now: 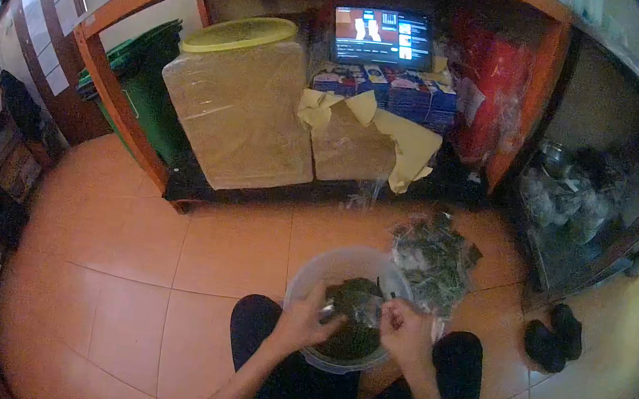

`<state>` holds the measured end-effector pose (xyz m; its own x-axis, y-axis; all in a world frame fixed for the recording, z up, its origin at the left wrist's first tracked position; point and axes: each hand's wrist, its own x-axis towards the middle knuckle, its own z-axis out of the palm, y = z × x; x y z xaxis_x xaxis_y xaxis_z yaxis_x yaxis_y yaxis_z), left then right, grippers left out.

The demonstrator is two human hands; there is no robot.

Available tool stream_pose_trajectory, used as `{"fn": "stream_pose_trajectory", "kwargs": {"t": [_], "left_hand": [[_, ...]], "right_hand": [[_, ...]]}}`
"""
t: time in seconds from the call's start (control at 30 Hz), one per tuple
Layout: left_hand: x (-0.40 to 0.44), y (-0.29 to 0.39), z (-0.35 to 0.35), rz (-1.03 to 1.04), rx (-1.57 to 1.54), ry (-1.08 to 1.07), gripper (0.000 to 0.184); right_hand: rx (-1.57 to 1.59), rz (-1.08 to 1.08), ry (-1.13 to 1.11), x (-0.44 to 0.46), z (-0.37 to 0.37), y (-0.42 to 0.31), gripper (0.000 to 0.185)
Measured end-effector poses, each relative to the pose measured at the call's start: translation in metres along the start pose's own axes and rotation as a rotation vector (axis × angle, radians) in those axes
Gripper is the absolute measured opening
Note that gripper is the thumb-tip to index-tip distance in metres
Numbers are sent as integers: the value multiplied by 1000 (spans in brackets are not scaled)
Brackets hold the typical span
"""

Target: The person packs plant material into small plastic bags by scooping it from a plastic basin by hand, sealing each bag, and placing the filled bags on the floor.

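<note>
A translucent plastic tub (pixel 301 272) stands between my knees, holding loose dark green, leaf-like material (pixel 348 344). Over it, a small clear plastic bag (pixel 366 310) stretches between my hands. My left hand (pixel 304 321) is at the tub's left side, thumb and fingers curled round a shiny part of the bag. At the right, my right hand (pixel 405 336) has its fingertips pinched together at the bag's edge. A thin dark piece shows by those fingertips; its kind is too small to tell.
Filled clear packets (pixel 436 269) are heaped on the tiles beyond the tub. Dark shoes (pixel 553 338) lie at right. Ahead, a low shelf holds a wrapped carton (pixel 237 114), a torn-paper carton (pixel 355 151) and a lit tablet (pixel 381 38). A green bin (pixel 150 94) stands left.
</note>
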<state>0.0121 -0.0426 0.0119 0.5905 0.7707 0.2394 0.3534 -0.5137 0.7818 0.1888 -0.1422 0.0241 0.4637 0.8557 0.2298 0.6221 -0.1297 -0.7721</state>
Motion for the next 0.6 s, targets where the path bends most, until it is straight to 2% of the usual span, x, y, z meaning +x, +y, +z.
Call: {"fn": "stream_pose_trajectory", "kwargs": {"t": [0.07, 0.13, 0.17, 0.23, 0.3, 0.37, 0.43, 0.6], "left_hand": [[1, 21, 7, 20, -46, 12, 46], [2, 25, 14, 215, 9, -19, 59], [0, 20, 17, 214, 7, -20, 59], [-4, 9, 25, 73, 63, -107, 62], [-5, 1, 27, 85, 23, -109, 62], [-7, -1, 28, 88, -17, -110, 63], [-5, 4, 26, 83, -131, -46, 61], [-1, 1, 21, 43, -165, -89, 60]], "right_hand": [[-21, -52, -27, -4, 14, -9, 7], [-1, -34, -13, -7, 23, -14, 8], [18, -14, 6, -8, 25, -16, 8], [30, 6, 9, -8, 23, -18, 9], [40, 29, 9, -6, 22, -21, 10], [18, -34, 120, -6, 25, -22, 10], [53, -27, 106, -6, 26, -23, 10], [103, -29, 93, -6, 30, -20, 10]]}}
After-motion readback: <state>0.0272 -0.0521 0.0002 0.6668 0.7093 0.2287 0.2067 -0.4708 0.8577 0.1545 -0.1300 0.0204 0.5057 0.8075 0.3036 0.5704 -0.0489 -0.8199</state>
